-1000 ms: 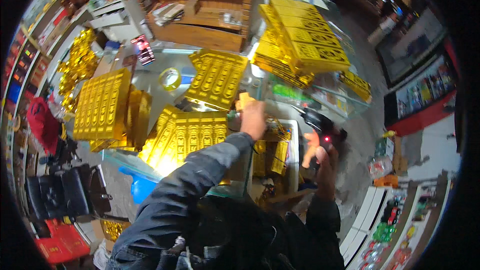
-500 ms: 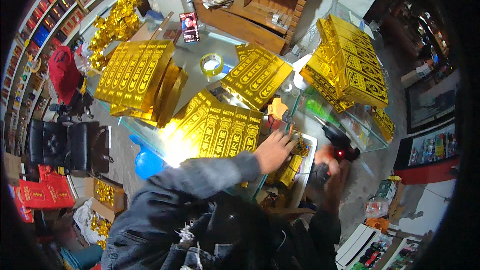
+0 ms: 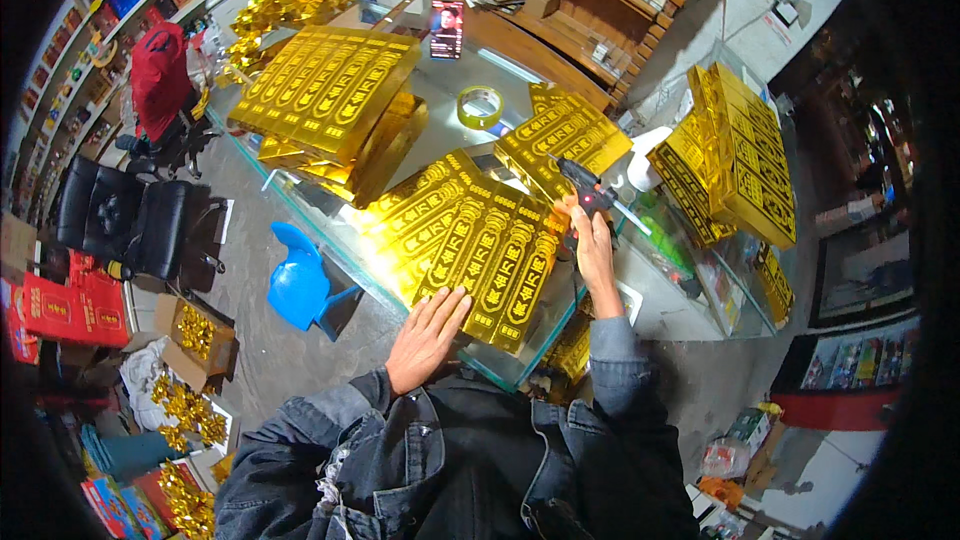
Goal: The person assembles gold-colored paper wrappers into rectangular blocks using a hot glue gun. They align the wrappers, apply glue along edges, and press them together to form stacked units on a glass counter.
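My left hand point(image 3: 429, 340) lies flat with fingers spread on the near edge of a gold block with black printing point(image 3: 490, 270), at the front of the glass table. My right hand point(image 3: 595, 255) is wrapped round a black glue gun point(image 3: 588, 190) with a small red light. A pale glue stick point(image 3: 632, 218) sticks out of its back, and the nozzle points left over a second gold printed piece point(image 3: 560, 135). The gun's grip is mostly hidden by my fingers.
A stack of gold blocks point(image 3: 320, 90) stands left, more gold blocks point(image 3: 750, 160) right. A tape roll point(image 3: 480, 107) and a lit phone point(image 3: 447, 30) sit farther back. A blue stool point(image 3: 300, 275) stands beside the glass table edge point(image 3: 335, 250). Gold bows point(image 3: 290, 0) are heaped far left.
My right hand has brought the glue gun from the right side up over the table. My left hand has moved left onto the gold block. The view has shifted.
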